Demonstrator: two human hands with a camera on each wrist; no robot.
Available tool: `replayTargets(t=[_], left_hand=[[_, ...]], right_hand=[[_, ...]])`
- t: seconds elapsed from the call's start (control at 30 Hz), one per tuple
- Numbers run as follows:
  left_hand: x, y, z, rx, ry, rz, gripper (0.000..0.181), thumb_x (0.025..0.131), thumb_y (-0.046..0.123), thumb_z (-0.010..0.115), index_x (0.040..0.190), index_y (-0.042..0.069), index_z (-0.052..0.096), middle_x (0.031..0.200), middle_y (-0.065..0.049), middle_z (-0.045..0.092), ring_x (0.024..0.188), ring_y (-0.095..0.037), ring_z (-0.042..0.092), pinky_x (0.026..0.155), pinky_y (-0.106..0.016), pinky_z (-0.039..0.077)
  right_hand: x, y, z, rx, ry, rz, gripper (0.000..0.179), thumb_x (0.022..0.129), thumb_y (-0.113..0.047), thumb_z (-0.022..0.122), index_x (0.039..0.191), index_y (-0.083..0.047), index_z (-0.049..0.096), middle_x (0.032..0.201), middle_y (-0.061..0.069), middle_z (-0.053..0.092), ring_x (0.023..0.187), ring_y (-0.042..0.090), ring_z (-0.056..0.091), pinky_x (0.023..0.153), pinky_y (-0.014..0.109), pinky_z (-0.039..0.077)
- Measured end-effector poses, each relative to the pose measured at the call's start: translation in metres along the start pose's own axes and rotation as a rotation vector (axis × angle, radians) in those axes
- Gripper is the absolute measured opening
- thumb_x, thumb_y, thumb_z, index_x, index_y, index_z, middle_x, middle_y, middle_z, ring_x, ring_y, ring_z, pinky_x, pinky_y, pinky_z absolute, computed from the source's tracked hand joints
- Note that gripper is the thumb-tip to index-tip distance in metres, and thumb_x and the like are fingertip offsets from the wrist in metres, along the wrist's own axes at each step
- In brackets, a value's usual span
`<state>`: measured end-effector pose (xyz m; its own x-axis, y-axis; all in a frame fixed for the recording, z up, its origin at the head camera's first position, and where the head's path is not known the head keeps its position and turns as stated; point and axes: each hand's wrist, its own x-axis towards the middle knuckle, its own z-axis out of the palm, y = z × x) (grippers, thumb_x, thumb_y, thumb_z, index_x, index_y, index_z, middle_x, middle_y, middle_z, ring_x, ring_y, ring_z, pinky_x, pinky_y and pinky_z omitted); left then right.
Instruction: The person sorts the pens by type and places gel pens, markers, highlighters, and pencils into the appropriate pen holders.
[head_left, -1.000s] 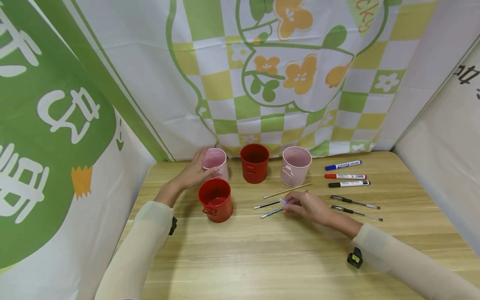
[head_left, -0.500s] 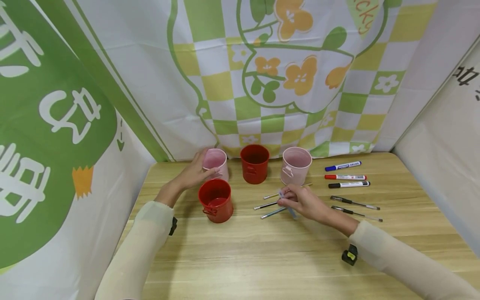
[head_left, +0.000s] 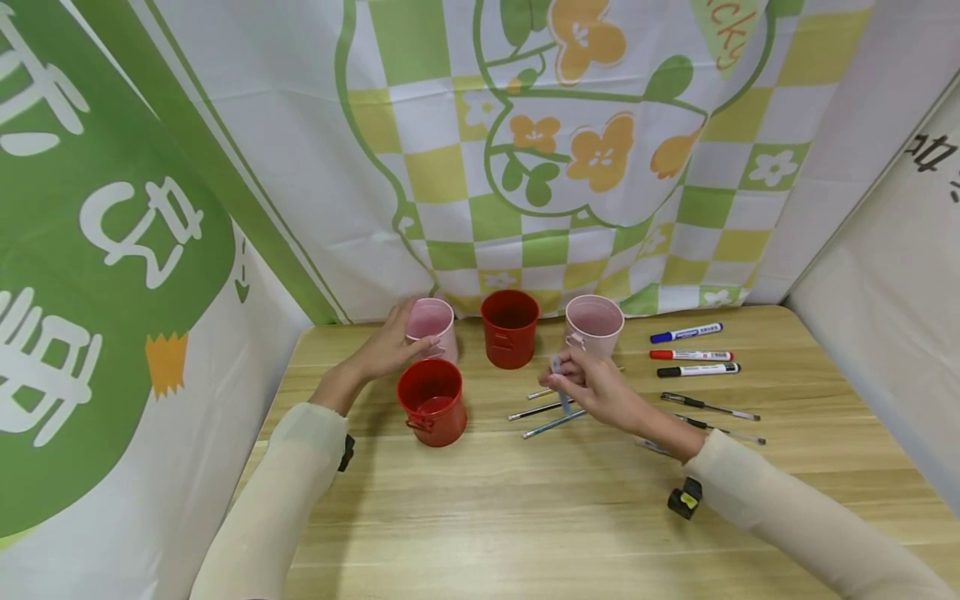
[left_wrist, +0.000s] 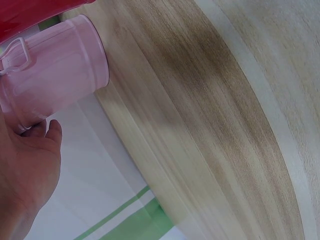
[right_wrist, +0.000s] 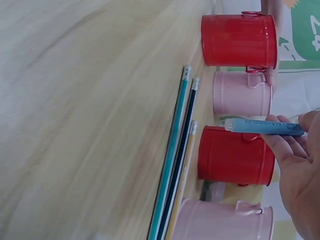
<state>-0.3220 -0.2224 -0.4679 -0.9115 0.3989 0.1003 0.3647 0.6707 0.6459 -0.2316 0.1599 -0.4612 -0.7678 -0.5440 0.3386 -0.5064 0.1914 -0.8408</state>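
In the head view, my left hand [head_left: 384, 348] holds the rim of the left pink bucket [head_left: 447, 342], thumb at the front and fingers on the far left side. A red bucket [head_left: 444, 421] stands just in front of it. My right hand [head_left: 597, 390] pinches a slim light blue pen-like tube [right_wrist: 262, 126] with small print and a pale end, raised above the table. Under that hand lie a teal pencil [right_wrist: 173, 140], a dark pencil [right_wrist: 181, 145] and a yellow pencil [right_wrist: 185, 170] side by side. The hand partly hides them in the head view.
Another red bucket [head_left: 510, 346] and a pink bucket [head_left: 596, 321] stand along the back curtain. Right of them lie a blue marker [head_left: 686, 332], a red marker [head_left: 690, 355], a black marker [head_left: 697, 369] and two pens. A pale blue item [head_left: 651, 446] shows beneath the right forearm.
My right hand has lifted the light blue tube off the table beside the pencils and moved it up and slightly left, toward the buckets. My left hand stays on the pink bucket.
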Motion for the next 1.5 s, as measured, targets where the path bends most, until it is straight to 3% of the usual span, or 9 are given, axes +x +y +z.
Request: replayTargets(t=[0.13, 0.3, 0.5, 0.63, 0.8, 1.1, 1.33, 1.5], left_hand=[[0.000, 0.001, -0.001, 0.003, -0.001, 0.001, 0.090, 0.090, 0.058, 0.060, 0.156, 0.018, 0.015, 0.157, -0.003, 0.018, 0.136, -0.025, 0.034, 0.110, -0.054, 0.033], [0.000, 0.002, -0.002, 0.016, -0.006, 0.014, 0.090, 0.091, 0.056, 0.060, 0.156, 0.015, 0.013, 0.156, -0.003, 0.019, 0.139, -0.024, 0.029, 0.112, -0.054, 0.030], [0.000, 0.002, -0.002, 0.028, -0.010, 0.020, 0.091, 0.091, 0.056, 0.060, 0.156, 0.015, 0.012, 0.156, -0.002, 0.019, 0.140, -0.023, 0.027, 0.112, -0.053, 0.030], [0.001, 0.003, -0.002, 0.022, -0.009, 0.030, 0.089, 0.091, 0.054, 0.060, 0.156, 0.015, 0.013, 0.156, -0.004, 0.020, 0.138, -0.025, 0.029, 0.111, -0.054, 0.031], [0.002, 0.002, -0.002, 0.025, -0.008, 0.031, 0.089, 0.091, 0.054, 0.060, 0.156, 0.015, 0.014, 0.156, -0.005, 0.020, 0.139, -0.025, 0.029, 0.111, -0.054, 0.031], [-0.001, 0.000, -0.001, 0.023, -0.002, 0.021, 0.091, 0.091, 0.056, 0.059, 0.157, 0.015, 0.012, 0.159, -0.007, 0.016, 0.141, -0.025, 0.027, 0.112, -0.055, 0.030], [0.000, 0.001, 0.000, 0.010, 0.009, 0.021, 0.088, 0.092, 0.053, 0.061, 0.156, 0.016, 0.015, 0.158, -0.007, 0.017, 0.138, -0.028, 0.032, 0.109, -0.057, 0.032], [0.000, 0.002, 0.000, 0.011, 0.016, 0.031, 0.087, 0.092, 0.050, 0.061, 0.156, 0.014, 0.015, 0.158, -0.010, 0.018, 0.135, -0.031, 0.036, 0.109, -0.058, 0.033]], right_hand=[[0.005, -0.009, 0.001, -0.004, 0.010, -0.009, 0.021, 0.093, 0.010, 0.056, 0.113, 0.012, 0.051, 0.107, 0.024, 0.069, 0.100, 0.036, 0.069, 0.081, 0.040, 0.057], [0.013, -0.033, 0.002, 0.028, 0.028, -0.086, 0.018, 0.093, 0.015, 0.052, 0.110, 0.018, 0.048, 0.108, 0.033, 0.065, 0.102, 0.046, 0.065, 0.083, 0.047, 0.054], [0.022, -0.047, 0.002, -0.016, 0.042, -0.160, 0.013, 0.095, 0.014, 0.049, 0.108, 0.014, 0.048, 0.114, 0.030, 0.065, 0.107, 0.043, 0.064, 0.085, 0.049, 0.052], [0.030, -0.048, 0.004, -0.010, 0.063, -0.158, 0.014, 0.096, 0.013, 0.047, 0.110, 0.013, 0.048, 0.117, 0.030, 0.064, 0.110, 0.042, 0.062, 0.089, 0.046, 0.051], [0.041, -0.050, 0.005, 0.102, 0.090, -0.157, 0.014, 0.096, 0.014, 0.045, 0.110, 0.017, 0.046, 0.120, 0.034, 0.061, 0.111, 0.046, 0.061, 0.092, 0.046, 0.050], [0.055, -0.055, 0.009, 0.204, 0.143, -0.066, 0.013, 0.101, 0.002, 0.044, 0.111, 0.011, 0.045, 0.124, 0.028, 0.062, 0.119, 0.037, 0.059, 0.093, 0.049, 0.050], [0.070, -0.032, 0.015, 0.328, 0.183, -0.059, 0.017, 0.102, -0.008, 0.048, 0.116, 0.000, 0.044, 0.118, 0.023, 0.066, 0.124, 0.025, 0.058, 0.095, 0.037, 0.050], [0.080, -0.035, 0.020, 0.391, 0.222, -0.056, 0.019, 0.100, -0.005, 0.052, 0.114, 0.003, 0.045, 0.118, 0.029, 0.063, 0.123, 0.028, 0.058, 0.096, 0.039, 0.049]])
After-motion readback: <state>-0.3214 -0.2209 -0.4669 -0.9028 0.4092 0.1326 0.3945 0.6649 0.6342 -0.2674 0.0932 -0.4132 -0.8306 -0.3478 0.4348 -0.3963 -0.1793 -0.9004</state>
